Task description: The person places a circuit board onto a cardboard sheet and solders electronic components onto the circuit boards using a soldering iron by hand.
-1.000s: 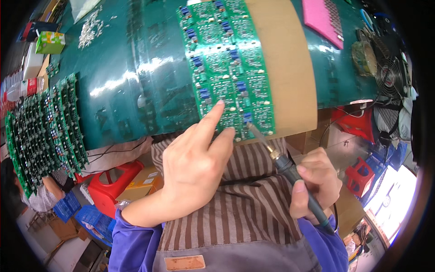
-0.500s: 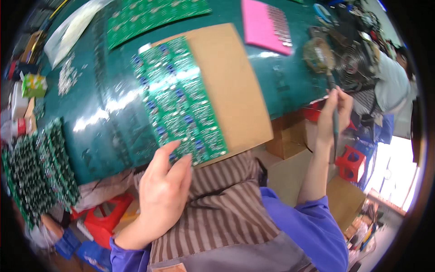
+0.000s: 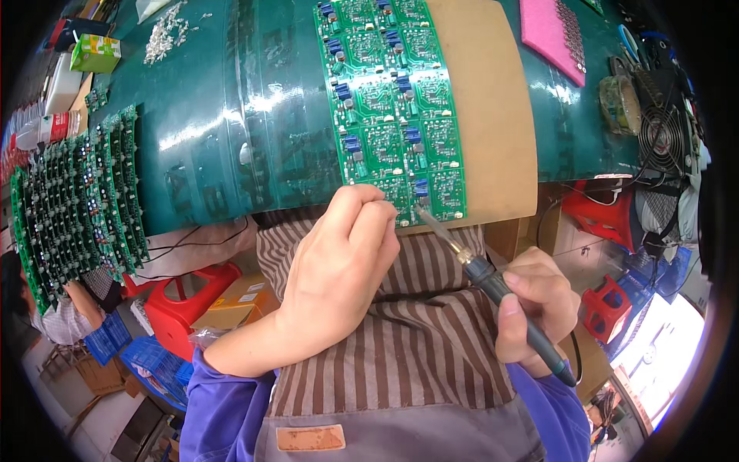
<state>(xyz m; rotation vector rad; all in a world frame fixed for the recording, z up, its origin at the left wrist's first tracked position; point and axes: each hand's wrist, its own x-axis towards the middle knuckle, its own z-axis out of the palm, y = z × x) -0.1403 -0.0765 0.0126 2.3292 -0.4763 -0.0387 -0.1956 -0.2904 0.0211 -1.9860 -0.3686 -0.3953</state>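
Left hand (image 3: 339, 266) curled, right hand (image 3: 543, 304) gripping, by a green board (image 3: 396, 115).
The left hand bends over the board's near left corner; I cannot tell if it pinches anything. The right hand holds a soldering iron (image 3: 486, 279) like a pencil, tip at the near end. The board lies on brown cardboard (image 3: 496, 115) on the green counter (image 3: 239, 77).

On one cardboard sheet (image 3: 494, 108), one circuit panel (image 3: 396, 108) is counted. Near the sheet, two hands (image 3: 339, 269) and one soldering iron (image 3: 483, 279) are seen.
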